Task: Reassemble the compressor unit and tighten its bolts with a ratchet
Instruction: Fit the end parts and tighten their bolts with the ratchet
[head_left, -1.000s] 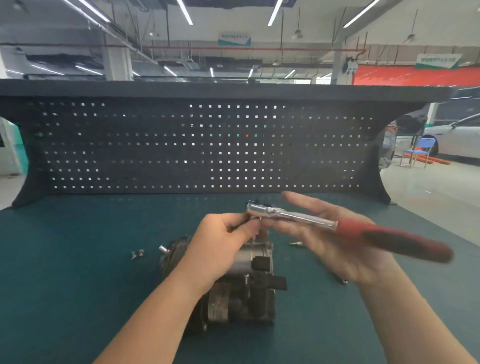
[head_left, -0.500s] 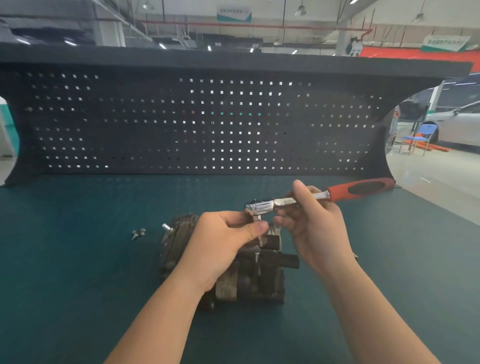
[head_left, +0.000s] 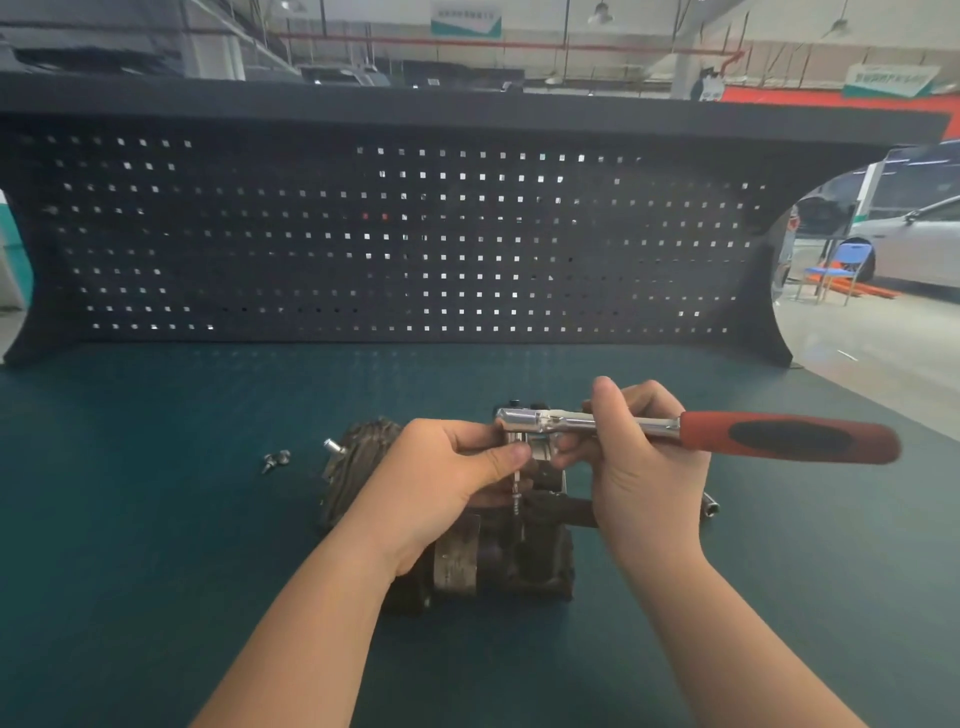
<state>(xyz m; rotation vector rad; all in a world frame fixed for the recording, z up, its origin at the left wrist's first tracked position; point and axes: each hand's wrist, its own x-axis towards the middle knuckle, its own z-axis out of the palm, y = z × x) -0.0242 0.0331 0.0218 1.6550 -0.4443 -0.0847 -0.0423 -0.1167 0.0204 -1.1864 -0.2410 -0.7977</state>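
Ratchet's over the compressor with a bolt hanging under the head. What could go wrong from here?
1. The bolt hangs below the ratchet head, steadied only by the left hand; it may tilt and cross-thread, or drop into the compressor.
2. The right hand grips the shaft near the head, not the red handle, so control of the swing may be poor.
3. Loose bolts lie on the mat beside the unit and could be knocked away.

Ratchet (head_left: 587, 423): glossy chrome metal w/ matt red-black grip; compressor (head_left: 498, 561) dull, grimy metal.
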